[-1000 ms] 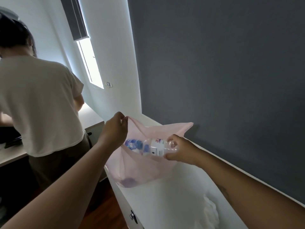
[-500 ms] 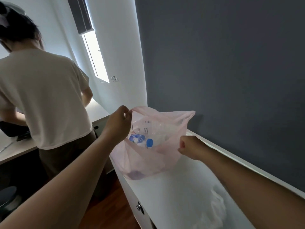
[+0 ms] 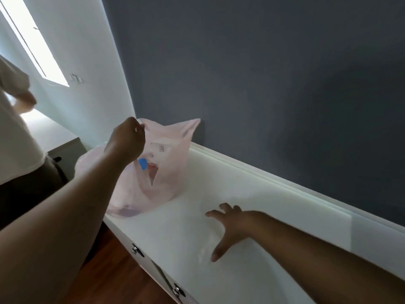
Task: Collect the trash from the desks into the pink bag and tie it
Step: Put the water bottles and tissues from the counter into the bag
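One view, from the head: the bag (image 3: 168, 176), thin pink film, sits at the left front corner of the bench (image 3: 175, 242), its mouth held up. The left grip (image 3: 128, 141) pinches the rim on the near side of the mouth, and the far handle stands free by the wall (image 3: 274, 84). Film like this should be light, limp and slippery and would likely sag shut if let go, so the handles are the place to hold it and later to knot it. A blue-capped bottle (image 3: 151, 156) shows through it. The right grip (image 3: 230, 224) hovers spread and holds nothing. It is low over the bench, right of the bag, above a pale, blurred scrap (image 3: 207, 246) that is probably soft and could be pinched anywhere. Another person (image 3: 13, 139) stands to the left, apart. Nothing seems to block the reach.
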Demonstrator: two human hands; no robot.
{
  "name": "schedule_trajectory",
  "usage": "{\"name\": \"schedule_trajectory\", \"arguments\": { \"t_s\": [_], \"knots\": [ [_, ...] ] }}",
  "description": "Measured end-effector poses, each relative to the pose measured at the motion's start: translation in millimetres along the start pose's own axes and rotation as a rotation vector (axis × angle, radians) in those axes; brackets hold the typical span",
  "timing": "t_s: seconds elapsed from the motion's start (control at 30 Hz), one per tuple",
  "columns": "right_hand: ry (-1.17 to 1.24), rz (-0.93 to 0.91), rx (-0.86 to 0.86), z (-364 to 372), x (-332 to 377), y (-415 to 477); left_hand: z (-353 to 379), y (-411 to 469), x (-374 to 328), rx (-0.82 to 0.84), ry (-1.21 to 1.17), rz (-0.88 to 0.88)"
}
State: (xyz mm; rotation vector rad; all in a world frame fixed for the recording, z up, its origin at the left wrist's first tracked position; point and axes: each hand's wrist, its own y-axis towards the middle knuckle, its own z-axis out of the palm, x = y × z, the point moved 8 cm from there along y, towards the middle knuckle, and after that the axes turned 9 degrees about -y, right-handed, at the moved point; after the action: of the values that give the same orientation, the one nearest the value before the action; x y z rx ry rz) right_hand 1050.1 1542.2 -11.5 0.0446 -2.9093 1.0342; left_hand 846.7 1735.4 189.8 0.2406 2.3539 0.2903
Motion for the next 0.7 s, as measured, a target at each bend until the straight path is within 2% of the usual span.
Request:
{"name": "schedule_trajectory", "arguments": {
  "t_s": [0.13,0.33,0.43,0.57,0.63,0.7],
  "knots": [
    [0.063,-0.050,-0.204,13.1,17.4,3.9,12.2,-3.8,-5.7,0.032,0.002,0.010],
    [0.145,-0.098,-0.231,-9.7,13.6,29.1,-6.4,-13.5,1.5,0.012,-0.048,-0.017],
    [0.449,-0.069,-0.420,-76.6,9.2,39.2,-30.1,-16.6,7.8,-0.030,-0.053,-0.036],
    [0.977,-0.214,-0.556,-171.1,42.0,47.0,-57.8,-24.4,18.8,-0.087,-0.046,-0.057],
    [1.158,-0.288,-0.535,-203.3,65.8,58.1,-65.0,-28.2,24.9,-0.108,-0.018,-0.075],
    [1.252,-0.378,-0.339,-214.9,96.2,75.6,-71.7,-31.2,31.8,-0.129,-0.009,-0.099]
  ]
}}
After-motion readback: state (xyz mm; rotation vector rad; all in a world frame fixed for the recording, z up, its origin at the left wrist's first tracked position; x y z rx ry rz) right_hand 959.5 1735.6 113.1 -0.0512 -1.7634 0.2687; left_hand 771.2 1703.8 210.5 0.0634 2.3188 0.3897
